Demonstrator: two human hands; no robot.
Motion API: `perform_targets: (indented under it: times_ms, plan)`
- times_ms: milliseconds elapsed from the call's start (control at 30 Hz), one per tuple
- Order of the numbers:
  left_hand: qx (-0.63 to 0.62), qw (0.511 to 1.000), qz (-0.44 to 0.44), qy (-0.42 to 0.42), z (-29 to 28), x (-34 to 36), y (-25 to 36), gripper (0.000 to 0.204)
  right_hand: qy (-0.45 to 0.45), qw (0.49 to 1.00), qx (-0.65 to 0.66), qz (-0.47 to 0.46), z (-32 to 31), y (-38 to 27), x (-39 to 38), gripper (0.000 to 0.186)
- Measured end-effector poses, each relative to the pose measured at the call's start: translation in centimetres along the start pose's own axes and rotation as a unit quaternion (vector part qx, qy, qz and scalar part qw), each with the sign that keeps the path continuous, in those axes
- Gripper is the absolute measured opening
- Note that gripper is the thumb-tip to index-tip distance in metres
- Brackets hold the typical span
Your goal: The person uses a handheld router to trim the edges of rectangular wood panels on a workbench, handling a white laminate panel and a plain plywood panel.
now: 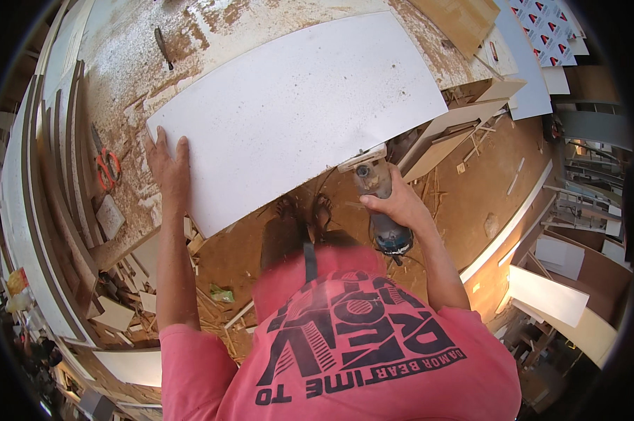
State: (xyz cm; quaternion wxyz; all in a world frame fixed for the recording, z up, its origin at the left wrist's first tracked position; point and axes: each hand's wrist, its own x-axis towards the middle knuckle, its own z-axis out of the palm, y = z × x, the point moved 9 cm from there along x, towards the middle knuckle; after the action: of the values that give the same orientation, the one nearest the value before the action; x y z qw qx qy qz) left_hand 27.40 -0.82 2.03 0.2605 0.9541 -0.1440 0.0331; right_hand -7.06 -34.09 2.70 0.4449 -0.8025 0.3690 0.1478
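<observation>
The broad white panel [296, 112] is lying bare across its middle, leaving open room for a hand above it, while the left hand [168, 167] is pressing its near-left corner and the right hand [394, 203] is gripping a trimmer [376, 203] at its near edge. Left of the panel, stacked boards [50, 210] and orange-handled scissors [107, 168] are crowding the sawdust-covered bench [142, 63]. Offcuts [464, 126] are blocking the right end.

A white laminate sheet [296, 112] is laid across the sawdust-strewn workbench [135, 63]. The left hand [168, 165] is pressed flat on its 9 o'clock corner. A handheld trimmer [376, 193] is gripped by the right hand [399, 205] at the sheet's 5 o'clock edge. Orange-handled pliers [107, 167] are seen at 9 o'clock of the left hand.
</observation>
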Motion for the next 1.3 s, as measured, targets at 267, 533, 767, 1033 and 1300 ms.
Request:
perform_targets:
  times_ms: [267, 533, 767, 1033, 1300]
  plan:
    - [0.007, 0.998, 0.05, 0.028, -0.3, -0.4, 1.1, 0.06, -0.028, 0.999, 0.03, 0.0, 6.6, -5.0, -2.5, 0.099]
    - [0.044, 0.974, 0.224, -0.002, 0.6, -0.9, 4.0, 0.04, -0.005, 1.0, 0.008, 0.004, 14.0, -8.4, -5.3, 0.099]
    - [0.021, 0.977, 0.211, 0.0, 0.7, -0.8, 3.6, 0.042, -0.034, 0.999, 0.012, 0.028, 18.2, -11.8, -7.3, 0.099]
    - [0.033, 0.978, 0.204, -0.008, 0.9, -0.8, 3.6, 0.043, -0.032, 0.999, 0.012, -0.003, 23.8, -14.0, -8.7, 0.105]
    - [0.052, 0.978, 0.202, -0.009, 1.1, -0.5, 3.5, 0.044, -0.021, 1.0, -0.019, -0.007, 26.3, -14.5, -9.2, 0.102]
